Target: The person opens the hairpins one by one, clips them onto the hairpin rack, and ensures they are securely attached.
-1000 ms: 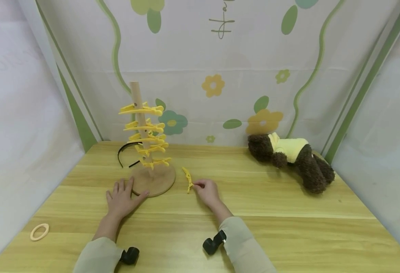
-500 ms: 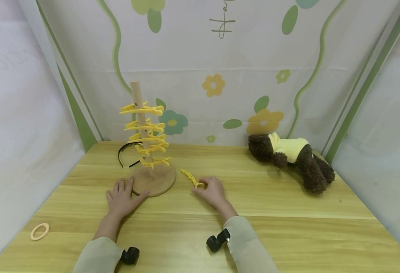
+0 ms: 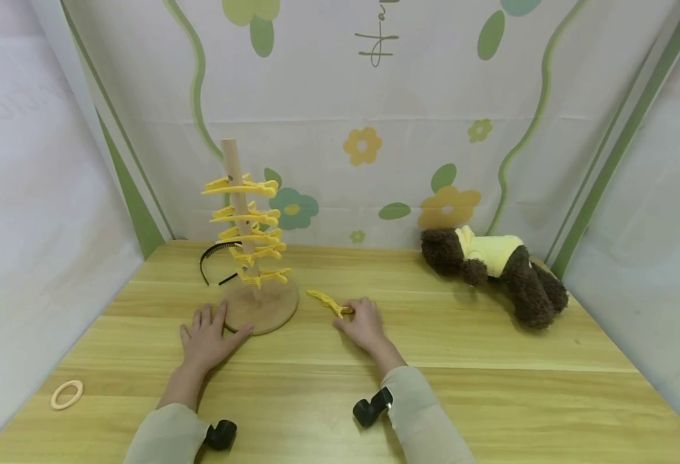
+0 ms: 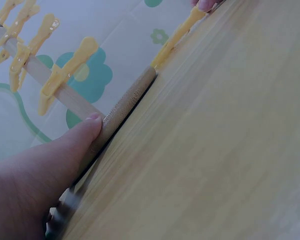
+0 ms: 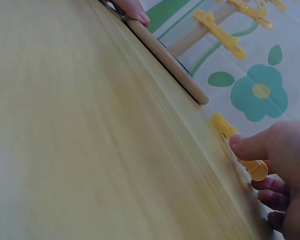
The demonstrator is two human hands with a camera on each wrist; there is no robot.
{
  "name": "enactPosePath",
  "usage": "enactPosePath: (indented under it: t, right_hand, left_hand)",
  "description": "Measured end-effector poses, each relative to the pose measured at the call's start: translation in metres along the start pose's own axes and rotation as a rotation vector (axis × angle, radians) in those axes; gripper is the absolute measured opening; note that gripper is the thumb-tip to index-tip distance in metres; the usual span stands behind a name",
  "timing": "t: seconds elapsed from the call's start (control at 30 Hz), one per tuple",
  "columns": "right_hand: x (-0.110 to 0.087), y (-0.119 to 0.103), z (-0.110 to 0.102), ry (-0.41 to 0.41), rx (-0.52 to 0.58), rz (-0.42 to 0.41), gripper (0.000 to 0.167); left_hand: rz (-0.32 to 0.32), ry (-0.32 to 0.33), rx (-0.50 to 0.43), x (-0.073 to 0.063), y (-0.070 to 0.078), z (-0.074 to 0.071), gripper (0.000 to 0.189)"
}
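Observation:
My left hand (image 3: pixel 207 341) rests with spread fingers at the near left of the round wooden base (image 3: pixel 281 303); its thumb lies on the base's rim in the left wrist view. From the base rises a wooden post (image 3: pixel 231 158) with several yellow hair clips (image 3: pixel 241 188) across it. To the right, my right hand (image 3: pixel 365 324) pinches the wide end of another yellow hair clip (image 3: pixel 323 298) between thumb and fingers, low over the table. This clip's narrow end (image 5: pixel 222 125) points toward the base; part of its body is hidden behind the thumb in the right wrist view.
A black headband (image 3: pixel 205 261) lies behind the stand. A pale ring (image 3: pixel 67 394) is at the table's left front. At the back right, a brown plush toy (image 3: pixel 493 254) in a yellow top lies on its side. Printed cloth walls border the table.
My right hand has shifted a little to the right and now grips the clip's end more fully. The clip has turned from nearly upright in view to a slant. My left hand has stayed still.

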State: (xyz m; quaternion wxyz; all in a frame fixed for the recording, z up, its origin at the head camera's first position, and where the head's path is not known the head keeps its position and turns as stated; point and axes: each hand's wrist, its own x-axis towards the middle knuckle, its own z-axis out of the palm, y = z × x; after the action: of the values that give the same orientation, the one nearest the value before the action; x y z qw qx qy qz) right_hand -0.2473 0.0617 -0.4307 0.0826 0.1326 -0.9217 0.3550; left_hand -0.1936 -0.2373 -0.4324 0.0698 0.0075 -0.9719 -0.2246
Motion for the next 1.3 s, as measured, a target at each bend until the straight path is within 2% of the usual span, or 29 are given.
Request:
enactPosePath:
  t: [0.2, 0.37, 0.47, 0.67, 0.87, 1.0, 1.3]
  right_hand:
    - [0.006, 0.005, -0.018, -0.097, 0.18, 0.023, 0.031]
    - [0.013, 0.008, -0.039, -0.159, 0.241, 0.063, 0.034]
    - [0.018, 0.01, -0.052, -0.153, 0.224, 0.052, 0.034]
    - [0.027, 0.013, -0.08, -0.145, 0.13, -0.056, 0.035]
    - [0.042, 0.014, -0.108, -0.156, 0.154, -0.118, 0.038]
    - [0.051, 0.006, -0.129, -0.145, 0.145, -0.154, 0.039]
    - [0.07, -0.028, -0.168, -0.151, 0.118, -0.165, 0.04]
  left_hand:
    - [0.0, -0.004, -0.009, -0.001, 0.0, 0.0, 0.09]
    - [-0.002, -0.002, -0.012, -0.001, 0.001, -0.001, 0.09]
    - [-0.001, -0.002, -0.009, 0.0, 0.001, -0.001, 0.09]
    - [0.0, 0.001, -0.009, 0.0, 0.001, 0.0, 0.09]
    - [-0.003, -0.008, -0.006, 0.0, 0.0, 0.0, 0.091]
    - [0.0, -0.01, -0.014, -0.001, 0.001, 0.0, 0.091]
    - [0.003, -0.007, -0.017, -0.001, 0.0, 0.0, 0.09]
